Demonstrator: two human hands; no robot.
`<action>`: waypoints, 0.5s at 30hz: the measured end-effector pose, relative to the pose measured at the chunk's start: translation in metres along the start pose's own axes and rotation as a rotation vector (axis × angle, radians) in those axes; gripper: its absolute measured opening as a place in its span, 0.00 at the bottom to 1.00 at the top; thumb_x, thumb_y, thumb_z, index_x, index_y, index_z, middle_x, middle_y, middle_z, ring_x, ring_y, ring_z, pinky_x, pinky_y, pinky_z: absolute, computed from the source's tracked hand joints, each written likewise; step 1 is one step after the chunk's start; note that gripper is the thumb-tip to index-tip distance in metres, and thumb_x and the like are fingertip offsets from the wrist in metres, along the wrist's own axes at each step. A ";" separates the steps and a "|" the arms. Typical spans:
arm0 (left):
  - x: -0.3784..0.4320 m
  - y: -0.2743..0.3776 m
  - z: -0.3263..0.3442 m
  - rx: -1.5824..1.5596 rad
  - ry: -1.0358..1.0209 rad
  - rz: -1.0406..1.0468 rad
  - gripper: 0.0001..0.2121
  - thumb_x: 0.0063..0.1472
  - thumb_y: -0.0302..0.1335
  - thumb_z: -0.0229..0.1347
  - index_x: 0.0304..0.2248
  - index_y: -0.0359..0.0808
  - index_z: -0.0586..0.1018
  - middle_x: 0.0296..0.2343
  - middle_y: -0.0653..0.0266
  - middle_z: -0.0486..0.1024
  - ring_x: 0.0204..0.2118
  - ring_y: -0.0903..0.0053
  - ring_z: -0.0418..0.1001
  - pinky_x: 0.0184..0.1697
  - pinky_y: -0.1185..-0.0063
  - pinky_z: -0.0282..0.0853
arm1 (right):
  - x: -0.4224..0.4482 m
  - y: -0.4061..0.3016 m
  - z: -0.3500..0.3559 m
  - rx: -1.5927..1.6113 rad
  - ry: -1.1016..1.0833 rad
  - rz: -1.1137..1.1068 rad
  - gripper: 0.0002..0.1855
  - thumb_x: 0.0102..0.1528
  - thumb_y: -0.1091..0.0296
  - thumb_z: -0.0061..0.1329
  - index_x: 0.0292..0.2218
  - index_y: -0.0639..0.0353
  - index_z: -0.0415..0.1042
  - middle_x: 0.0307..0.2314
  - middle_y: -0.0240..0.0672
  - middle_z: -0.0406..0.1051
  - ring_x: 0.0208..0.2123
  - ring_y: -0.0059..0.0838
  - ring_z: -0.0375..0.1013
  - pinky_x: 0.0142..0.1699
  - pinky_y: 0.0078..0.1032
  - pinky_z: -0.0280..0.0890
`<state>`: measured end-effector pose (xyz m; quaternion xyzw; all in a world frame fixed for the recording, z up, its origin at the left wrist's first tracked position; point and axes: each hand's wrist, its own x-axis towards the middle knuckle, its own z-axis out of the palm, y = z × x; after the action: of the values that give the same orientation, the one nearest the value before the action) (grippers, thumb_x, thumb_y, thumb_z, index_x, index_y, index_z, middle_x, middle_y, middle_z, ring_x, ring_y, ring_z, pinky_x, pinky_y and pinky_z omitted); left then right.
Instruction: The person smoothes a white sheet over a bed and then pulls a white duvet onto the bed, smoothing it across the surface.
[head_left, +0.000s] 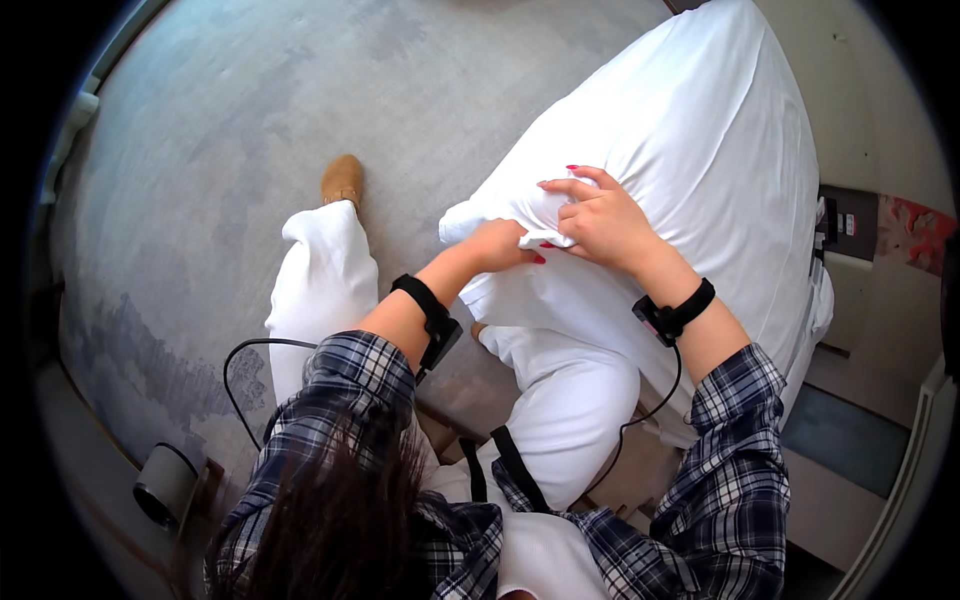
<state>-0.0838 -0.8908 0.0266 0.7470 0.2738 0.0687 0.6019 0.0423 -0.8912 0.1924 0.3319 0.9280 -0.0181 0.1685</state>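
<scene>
A large white cloth cover, stretched over something broad and bulky, fills the right of the view. Its near left part hangs in loose folds over my raised knee. My left hand grips the cloth at a bunched edge, thumb toward the right. Just beside it, my right hand pinches the same edge between thumb and fingers, while its upper fingers rest spread on the fabric. A small folded piece of the edge stands up between the two hands. What lies under the cloth is hidden.
Grey patterned carpet spreads to the left. A tan shoe shows on my outstretched foot. At lower left stands a grey cylinder. Cables run from black wrist straps. Beyond the cloth are a red patterned panel and small dark items.
</scene>
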 end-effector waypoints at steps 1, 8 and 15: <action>-0.001 -0.001 -0.001 0.019 0.078 0.014 0.11 0.47 0.35 0.56 0.28 0.37 0.77 0.28 0.58 0.74 0.30 0.66 0.70 0.32 0.74 0.64 | -0.001 -0.001 0.001 0.007 0.038 0.017 0.06 0.37 0.63 0.50 0.13 0.51 0.70 0.17 0.18 0.68 0.44 0.17 0.62 0.54 0.28 0.51; 0.013 -0.023 -0.001 0.076 0.312 0.125 0.07 0.44 0.29 0.57 0.25 0.37 0.77 0.24 0.60 0.74 0.28 0.68 0.70 0.32 0.76 0.64 | 0.000 -0.003 0.000 0.032 0.219 0.057 0.05 0.39 0.64 0.50 0.15 0.51 0.70 0.19 0.20 0.69 0.42 0.18 0.64 0.52 0.27 0.52; 0.012 -0.022 -0.006 0.032 0.295 -0.006 0.09 0.43 0.31 0.59 0.27 0.39 0.78 0.22 0.60 0.74 0.26 0.69 0.71 0.30 0.75 0.64 | -0.002 0.002 0.006 0.021 0.314 0.078 0.04 0.42 0.64 0.49 0.21 0.53 0.70 0.28 0.22 0.70 0.42 0.19 0.64 0.51 0.27 0.53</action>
<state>-0.0839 -0.8766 0.0049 0.7374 0.3624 0.1717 0.5435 0.0463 -0.8919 0.1875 0.3683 0.9290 0.0309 0.0183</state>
